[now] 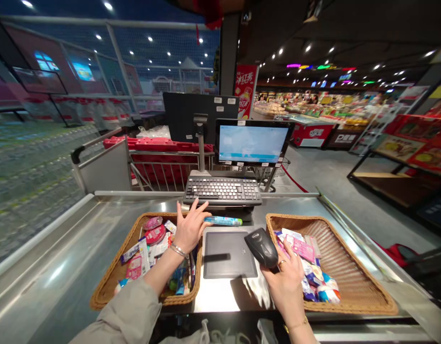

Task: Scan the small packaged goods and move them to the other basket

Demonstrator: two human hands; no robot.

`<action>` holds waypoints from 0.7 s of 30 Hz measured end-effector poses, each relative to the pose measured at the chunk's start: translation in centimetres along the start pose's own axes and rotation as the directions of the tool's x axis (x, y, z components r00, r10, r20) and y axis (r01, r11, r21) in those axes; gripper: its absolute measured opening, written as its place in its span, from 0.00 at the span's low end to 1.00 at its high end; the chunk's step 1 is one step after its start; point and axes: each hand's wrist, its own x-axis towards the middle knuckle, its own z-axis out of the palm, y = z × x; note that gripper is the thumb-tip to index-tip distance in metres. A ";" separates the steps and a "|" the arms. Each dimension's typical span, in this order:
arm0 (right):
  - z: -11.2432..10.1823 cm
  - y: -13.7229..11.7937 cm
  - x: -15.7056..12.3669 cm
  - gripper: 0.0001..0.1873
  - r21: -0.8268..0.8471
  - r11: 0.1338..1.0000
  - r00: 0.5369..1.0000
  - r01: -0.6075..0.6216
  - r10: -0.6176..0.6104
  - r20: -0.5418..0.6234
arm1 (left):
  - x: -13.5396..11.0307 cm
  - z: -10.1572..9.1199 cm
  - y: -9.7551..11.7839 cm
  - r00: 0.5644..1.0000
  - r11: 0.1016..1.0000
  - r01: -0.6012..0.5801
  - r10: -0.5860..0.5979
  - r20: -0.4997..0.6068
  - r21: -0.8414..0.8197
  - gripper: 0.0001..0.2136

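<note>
My left hand [191, 225] is above the right rim of the left wicker basket [115, 274]. It pinches one end of a slim blue tube-shaped pack [226, 220] with a green tip, its other fingers spread. The tube lies level, pointing right, over the back edge of a dark flat scanner plate [230, 267]. My right hand [287, 274] grips a black handheld barcode scanner [261, 247], its head angled left over the plate. Beneath that hand are small packets [303, 249] in the right wicker basket [349, 263]. Assorted packaged goods [156, 235] fill the left basket.
Behind the plate stand a keyboard [223, 189] and a lit monitor [251, 143], with a second screen's back [197, 117] beside it. Both baskets rest on a metal counter [59, 258]. White plastic bags [192, 334] hang at the front edge.
</note>
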 end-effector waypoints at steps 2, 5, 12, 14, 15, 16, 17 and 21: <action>-0.2 0.4 -0.1 0.19 -0.005 1.000 1.000 -0.025 0.025 -0.011 | 0.5 0.3 0.4 1.000 1.000 -0.015 0.015 -0.005 -0.016 0.08; -0.5 0.9 -0.2 0.18 -0.020 0.998 0.997 -0.063 0.062 -0.037 | 1.3 0.7 1.0 0.999 0.999 -0.037 0.037 -0.008 -0.033 0.08; -1.7 2.1 -0.2 0.16 -0.071 0.994 0.991 -0.081 0.073 -0.116 | 3.0 1.8 2.5 0.996 0.994 -0.084 0.084 -0.007 -0.072 0.08; -2.1 2.5 -0.3 0.17 -0.083 0.992 0.990 -0.091 0.080 -0.120 | 3.4 2.1 2.9 0.995 0.992 -0.097 0.097 -0.012 -0.078 0.08; -2.2 2.7 -0.3 0.17 -0.092 0.991 0.990 -0.093 0.081 -0.118 | 3.6 2.3 3.1 0.994 0.991 -0.107 0.106 -0.014 -0.081 0.08; -2.4 2.9 -0.4 0.17 -0.103 0.990 0.990 -0.094 0.081 -0.119 | 3.8 2.5 3.3 0.993 0.990 -0.116 0.115 -0.016 -0.085 0.08; -2.5 3.1 -0.5 0.17 -0.116 0.989 0.989 -0.096 0.082 -0.121 | 4.0 2.6 3.5 0.992 0.988 -0.124 0.123 -0.016 -0.090 0.08; -3.1 3.7 -0.7 0.20 -0.145 0.982 0.983 -0.125 0.102 -0.154 | 4.6 3.4 4.2 0.990 0.984 -0.144 0.143 -0.015 -0.106 0.08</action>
